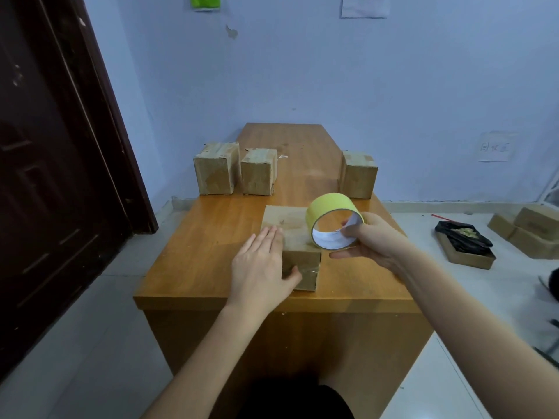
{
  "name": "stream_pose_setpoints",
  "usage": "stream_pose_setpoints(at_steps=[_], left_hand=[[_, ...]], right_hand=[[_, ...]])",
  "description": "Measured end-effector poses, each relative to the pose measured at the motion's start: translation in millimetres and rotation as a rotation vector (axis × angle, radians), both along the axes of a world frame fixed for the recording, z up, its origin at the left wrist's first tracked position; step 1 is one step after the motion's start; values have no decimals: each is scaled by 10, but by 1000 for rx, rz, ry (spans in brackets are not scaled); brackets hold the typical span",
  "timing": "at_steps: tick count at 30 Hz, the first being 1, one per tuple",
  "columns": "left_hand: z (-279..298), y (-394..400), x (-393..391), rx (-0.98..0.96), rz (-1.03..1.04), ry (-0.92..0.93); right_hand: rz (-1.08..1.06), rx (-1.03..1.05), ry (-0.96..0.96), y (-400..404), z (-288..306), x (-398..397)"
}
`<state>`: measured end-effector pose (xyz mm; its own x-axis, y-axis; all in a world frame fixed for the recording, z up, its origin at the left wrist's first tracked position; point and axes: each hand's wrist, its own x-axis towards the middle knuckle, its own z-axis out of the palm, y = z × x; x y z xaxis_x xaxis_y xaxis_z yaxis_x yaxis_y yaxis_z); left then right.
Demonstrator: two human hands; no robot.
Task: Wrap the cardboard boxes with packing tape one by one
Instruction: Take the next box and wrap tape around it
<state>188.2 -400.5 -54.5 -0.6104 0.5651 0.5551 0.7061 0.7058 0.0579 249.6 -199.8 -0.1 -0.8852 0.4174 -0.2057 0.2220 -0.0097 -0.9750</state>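
2 bare forearms, no sleeves visible; dark garment (290, 400) below.

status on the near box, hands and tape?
Left hand flat on near box. Right hand grips tape roll over it. Nothing in the way.

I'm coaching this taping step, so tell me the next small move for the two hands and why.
Probably draw the tape roll toward the body across the near box, so tape runs over its top. The right hand holds the roll low at the box's right edge, its fingers inside the core, while the left hand lies flat on the box, steadying it. Whether the tape end is stuck down yet is unclear.
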Motion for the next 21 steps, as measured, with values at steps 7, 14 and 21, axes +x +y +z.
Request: stream_pose_setpoints(at_steps=[7,14,21], left_hand=[[-27,-11,15,4,17,35],[-21,-4,25,17,23,16],[31,24,-26,13,-1,-10]], right_hand=[[42,132,-15,-84,125,-19],[111,267,-92,-36,90,53],[-44,305,-101,296,-218,402]])
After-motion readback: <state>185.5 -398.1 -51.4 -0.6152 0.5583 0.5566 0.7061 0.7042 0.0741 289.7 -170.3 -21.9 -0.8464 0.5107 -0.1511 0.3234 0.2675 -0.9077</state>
